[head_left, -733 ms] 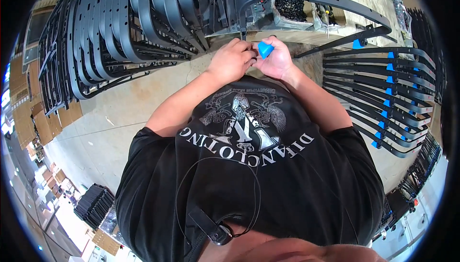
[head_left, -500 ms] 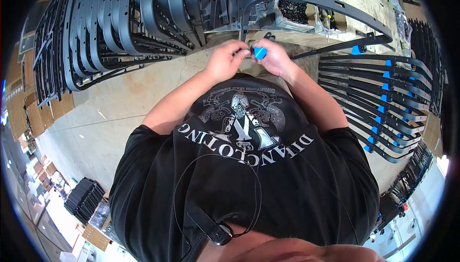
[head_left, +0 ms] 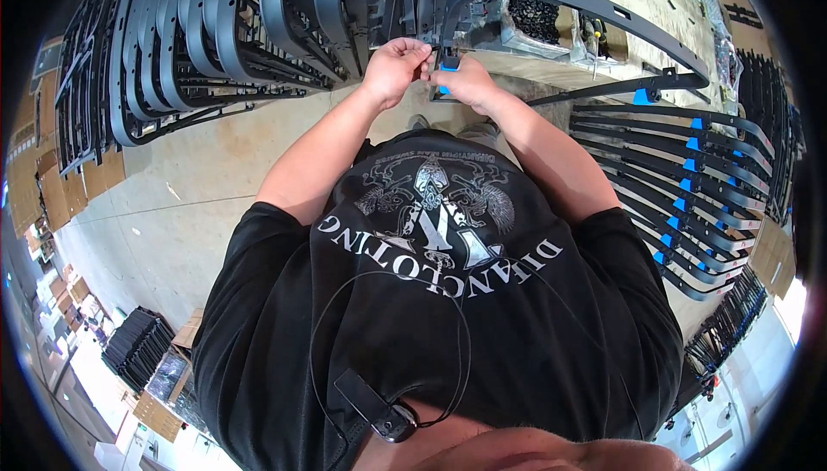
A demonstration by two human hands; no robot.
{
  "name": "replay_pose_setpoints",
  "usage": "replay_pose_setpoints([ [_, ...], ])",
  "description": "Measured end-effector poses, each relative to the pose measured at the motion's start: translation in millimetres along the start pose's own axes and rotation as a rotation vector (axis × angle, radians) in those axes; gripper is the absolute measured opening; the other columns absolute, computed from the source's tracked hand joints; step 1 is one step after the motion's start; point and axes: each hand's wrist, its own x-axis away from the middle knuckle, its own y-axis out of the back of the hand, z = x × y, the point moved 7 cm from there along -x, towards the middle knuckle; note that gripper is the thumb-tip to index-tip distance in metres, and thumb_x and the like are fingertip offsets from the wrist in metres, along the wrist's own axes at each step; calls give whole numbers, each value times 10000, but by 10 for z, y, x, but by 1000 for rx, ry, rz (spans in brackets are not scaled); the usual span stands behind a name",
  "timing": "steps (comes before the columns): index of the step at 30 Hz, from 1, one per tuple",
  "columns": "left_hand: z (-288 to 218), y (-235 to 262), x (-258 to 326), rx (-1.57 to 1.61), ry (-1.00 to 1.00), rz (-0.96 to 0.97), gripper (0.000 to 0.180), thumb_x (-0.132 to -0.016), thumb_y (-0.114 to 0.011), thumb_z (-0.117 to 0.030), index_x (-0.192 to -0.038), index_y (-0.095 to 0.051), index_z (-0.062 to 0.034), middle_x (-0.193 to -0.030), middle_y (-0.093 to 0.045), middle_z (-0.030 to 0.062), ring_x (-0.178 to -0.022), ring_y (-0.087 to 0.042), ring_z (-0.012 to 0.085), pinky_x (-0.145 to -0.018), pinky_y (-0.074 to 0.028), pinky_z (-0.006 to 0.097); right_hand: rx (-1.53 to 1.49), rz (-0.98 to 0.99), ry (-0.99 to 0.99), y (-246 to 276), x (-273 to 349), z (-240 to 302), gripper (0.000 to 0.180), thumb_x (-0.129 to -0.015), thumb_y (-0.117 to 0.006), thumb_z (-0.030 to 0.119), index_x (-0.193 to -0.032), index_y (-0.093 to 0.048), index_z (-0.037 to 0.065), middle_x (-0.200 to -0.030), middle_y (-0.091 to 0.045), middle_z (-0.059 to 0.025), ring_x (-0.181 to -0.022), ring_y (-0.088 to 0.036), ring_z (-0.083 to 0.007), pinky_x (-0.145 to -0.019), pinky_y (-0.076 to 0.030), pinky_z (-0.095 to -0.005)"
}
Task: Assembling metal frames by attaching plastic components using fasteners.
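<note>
Where the bare concrete floor [head_left: 215, 170] spreads, stacked black trim strips [head_left: 215, 32] flank it.

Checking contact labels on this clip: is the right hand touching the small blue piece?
Touching. In the head view the right hand has its fingers closed around the small blue piece, which shows between fingers and thumb with no gap; the left hand meets it there too.

You have flat brown cardboard cartons [head_left: 39, 191] stacked along the far left, beside the black racks. On the worktop ahead sits a clear plastic bag [head_left: 538, 19] of small black parts. More brown boxes [head_left: 168, 402] lie at lower left on the floor.
</note>
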Motion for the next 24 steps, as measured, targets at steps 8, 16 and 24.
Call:
replay_pose_setpoints([
  [8, 63, 86, 33, 168, 24, -6, 157, -1020, -651, -189, -971, -655, -41, -846, -664, 23, -676, -555, 105, -616, -485, 267, 474, -36, 55, -31, 299, 301, 580, -737, -774, 297, -1204, -622, -10, -1057, -725, -190, -955, -717, -294, -864, -551, -382],
  [16, 102, -11, -19, 197, 68, 2, 177, -1015, -665, -229, -991, -661, -54, -844, -662, 12, -691, -562, 102, -619, -478, 261, 260, -80, 126, 98, 98, 317, 605, -719, -805, 284, -1201, -632, -37, -1086, -728, -194, -978, -717, -290, -878, -547, -389],
  [24, 129, -150, -124, 271, 172, 138, 216, -1016, -665, -245, -903, -661, -61, -822, -659, 9, -685, -566, 102, -610, -467, 244, -173, 22, 185, 144, 47, 53, 577, -726, -818, 234, -1214, -633, -11, -1055, -700, -107, -963, -657, -198, -864, -522, -341],
])
